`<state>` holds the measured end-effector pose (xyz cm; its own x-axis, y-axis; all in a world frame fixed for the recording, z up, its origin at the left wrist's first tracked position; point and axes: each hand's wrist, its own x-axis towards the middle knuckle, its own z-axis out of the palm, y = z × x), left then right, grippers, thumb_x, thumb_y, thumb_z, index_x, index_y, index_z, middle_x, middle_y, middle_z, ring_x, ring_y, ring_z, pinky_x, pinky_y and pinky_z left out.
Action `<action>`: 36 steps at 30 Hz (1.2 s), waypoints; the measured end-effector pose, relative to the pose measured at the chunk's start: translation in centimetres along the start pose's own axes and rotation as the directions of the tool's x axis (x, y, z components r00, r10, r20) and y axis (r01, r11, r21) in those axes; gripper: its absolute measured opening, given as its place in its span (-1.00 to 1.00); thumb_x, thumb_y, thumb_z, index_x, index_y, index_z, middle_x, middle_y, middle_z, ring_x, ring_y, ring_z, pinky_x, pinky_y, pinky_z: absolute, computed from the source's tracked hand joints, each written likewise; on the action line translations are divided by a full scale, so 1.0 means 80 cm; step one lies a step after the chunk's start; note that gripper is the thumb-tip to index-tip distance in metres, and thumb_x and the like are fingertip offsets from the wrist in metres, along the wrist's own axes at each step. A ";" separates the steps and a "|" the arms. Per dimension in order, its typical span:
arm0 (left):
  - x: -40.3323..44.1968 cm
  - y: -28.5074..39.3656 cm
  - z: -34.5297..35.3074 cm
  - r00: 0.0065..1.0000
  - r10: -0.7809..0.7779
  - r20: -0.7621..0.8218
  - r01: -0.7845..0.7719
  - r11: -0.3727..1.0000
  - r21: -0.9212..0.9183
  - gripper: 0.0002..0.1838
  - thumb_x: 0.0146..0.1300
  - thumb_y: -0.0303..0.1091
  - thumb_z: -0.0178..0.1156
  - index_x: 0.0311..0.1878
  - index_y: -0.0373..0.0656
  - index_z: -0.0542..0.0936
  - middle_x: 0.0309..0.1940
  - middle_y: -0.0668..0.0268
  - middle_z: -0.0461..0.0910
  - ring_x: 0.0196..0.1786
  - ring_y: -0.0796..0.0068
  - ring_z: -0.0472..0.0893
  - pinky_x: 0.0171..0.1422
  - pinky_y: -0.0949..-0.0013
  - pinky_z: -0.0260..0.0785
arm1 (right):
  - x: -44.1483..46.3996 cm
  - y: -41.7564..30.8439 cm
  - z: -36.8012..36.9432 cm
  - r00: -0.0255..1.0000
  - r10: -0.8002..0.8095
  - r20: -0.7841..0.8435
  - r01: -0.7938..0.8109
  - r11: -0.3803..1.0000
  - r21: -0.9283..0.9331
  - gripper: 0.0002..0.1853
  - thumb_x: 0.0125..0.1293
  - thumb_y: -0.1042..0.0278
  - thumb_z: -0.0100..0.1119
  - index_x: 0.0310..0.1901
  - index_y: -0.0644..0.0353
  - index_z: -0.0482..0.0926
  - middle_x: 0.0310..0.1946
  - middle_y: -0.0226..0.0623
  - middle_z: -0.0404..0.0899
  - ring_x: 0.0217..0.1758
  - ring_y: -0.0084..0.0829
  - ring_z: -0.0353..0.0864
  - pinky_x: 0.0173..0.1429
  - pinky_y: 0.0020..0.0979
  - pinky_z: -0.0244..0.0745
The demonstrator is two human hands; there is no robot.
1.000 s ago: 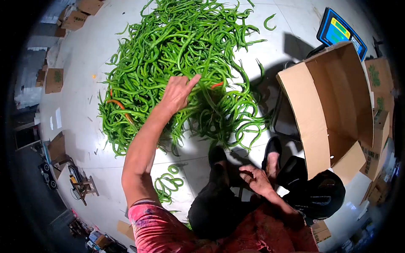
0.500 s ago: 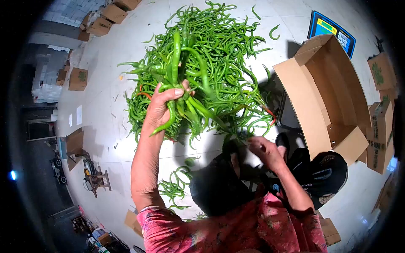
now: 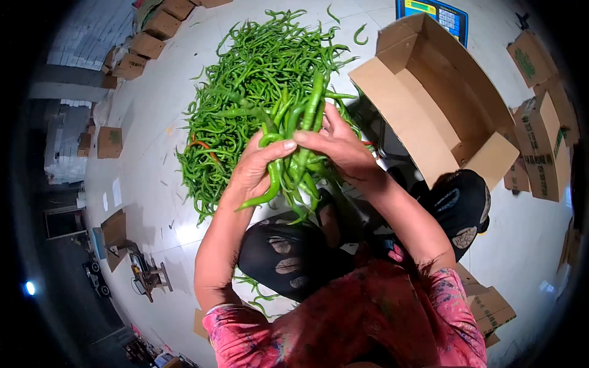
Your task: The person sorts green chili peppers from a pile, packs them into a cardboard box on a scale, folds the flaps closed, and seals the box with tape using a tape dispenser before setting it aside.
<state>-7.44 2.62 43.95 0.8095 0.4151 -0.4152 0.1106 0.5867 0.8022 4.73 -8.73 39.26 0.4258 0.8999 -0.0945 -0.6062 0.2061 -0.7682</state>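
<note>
A bunch of long green chili peppers (image 3: 296,168) is gathered between my two hands, in front of my knees. My left hand (image 3: 257,161) wraps the bunch from the left, its thumb pressed across the stems. From the right, my right hand (image 3: 340,147) grips the same bunch, and the two thumb tips meet at its middle. Curved pepper ends hang below the hands and others stick up above. Beyond them a large heap of green chili peppers (image 3: 245,80) lies on the floor, with a red pepper (image 3: 205,147) at its left side.
An open cardboard box (image 3: 423,92) stands tilted to the right of the heap. Behind it is a blue scale display (image 3: 451,21). More cartons (image 3: 543,147) line the right side. A few loose peppers (image 3: 261,300) lie by my left knee. A small wooden stool (image 3: 150,276) stands at left.
My right hand has come up from near my knee and closed on the bunch beside my left hand. The view has shifted, so the box appears further left and higher.
</note>
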 end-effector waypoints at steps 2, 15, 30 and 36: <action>0.002 -0.011 -0.007 0.998 -0.039 0.053 0.037 0.999 0.032 -0.53 0.17 -0.50 0.28 0.16 -0.33 0.42 -0.07 0.16 0.57 -0.08 0.37 0.64 0.06 0.32 0.55 | -0.001 0.004 -0.002 0.997 -0.065 -0.038 0.063 0.996 -0.066 -0.48 0.20 0.30 0.40 0.10 0.28 0.37 -0.14 -0.28 0.55 -0.05 -0.48 0.54 0.07 -0.41 0.46; 0.008 -0.044 -0.020 0.998 -0.045 0.043 0.048 0.996 -0.073 -0.49 0.50 -0.04 -0.07 0.21 -0.33 0.43 -0.07 0.04 0.63 -0.12 0.29 0.68 0.06 0.26 0.58 | -0.023 0.030 -0.053 0.979 0.082 0.188 -0.169 0.844 0.510 -0.59 0.43 0.39 0.05 0.27 0.20 0.28 0.04 -0.27 0.49 0.03 -0.41 0.56 0.13 -0.30 0.53; 0.002 -0.043 -0.008 0.984 0.035 0.172 -0.007 0.987 -0.158 -0.48 0.36 -0.47 0.07 0.36 -0.29 0.25 0.16 0.06 0.47 0.15 0.23 0.56 0.26 0.19 0.47 | -0.049 0.023 -0.036 0.970 0.140 0.198 -0.198 0.928 0.317 -0.48 0.38 0.40 0.15 0.34 0.14 0.26 0.18 -0.29 0.48 0.19 -0.44 0.52 0.28 -0.39 0.42; 0.010 -0.044 0.004 0.993 -0.073 0.095 0.086 0.986 -0.146 -0.47 0.45 -0.20 0.08 0.39 -0.18 0.23 0.21 0.14 0.44 0.15 0.30 0.54 0.28 0.21 0.43 | -0.043 0.042 -0.023 0.975 0.078 0.207 -0.121 0.971 0.205 -0.43 0.31 0.34 0.28 0.31 0.19 0.32 0.13 -0.29 0.55 0.13 -0.45 0.56 0.30 -0.36 0.37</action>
